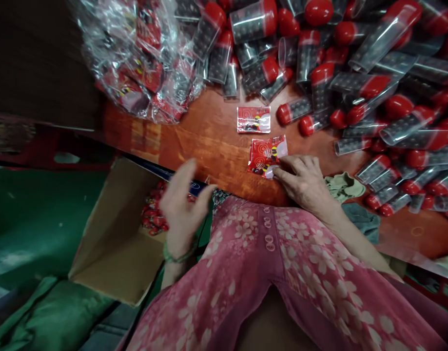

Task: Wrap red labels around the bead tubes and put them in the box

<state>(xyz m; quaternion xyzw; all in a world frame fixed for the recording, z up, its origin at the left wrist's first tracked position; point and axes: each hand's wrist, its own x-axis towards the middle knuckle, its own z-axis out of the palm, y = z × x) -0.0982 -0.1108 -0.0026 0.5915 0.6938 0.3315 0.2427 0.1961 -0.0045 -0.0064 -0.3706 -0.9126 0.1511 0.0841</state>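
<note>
— The right hand (304, 184), what's it on?
— A red packet (265, 152) lying on the orange-brown tabletop (205, 146). The thumb and fingertips touch its lower right edge; whether they pinch it or merely rest there, I can't tell.
— And the left hand (185, 204)?
— Blurred, at 8 o'clock from that packet, spread, with the thumb well away from the fingers.
— What lies around the packet?
— A second packet (253, 119), flat, between 11 and 12. A crinkled clear bag (165, 63) with red wrappers showing, at 10. Red-capped clear tubes (373, 87) heaped from 12 to nearly 4.
— Farther out?
— A cardboard box (114, 234) at 8, past the left hand, and a pale cloth (344, 187) between 3 and 4.
</note>
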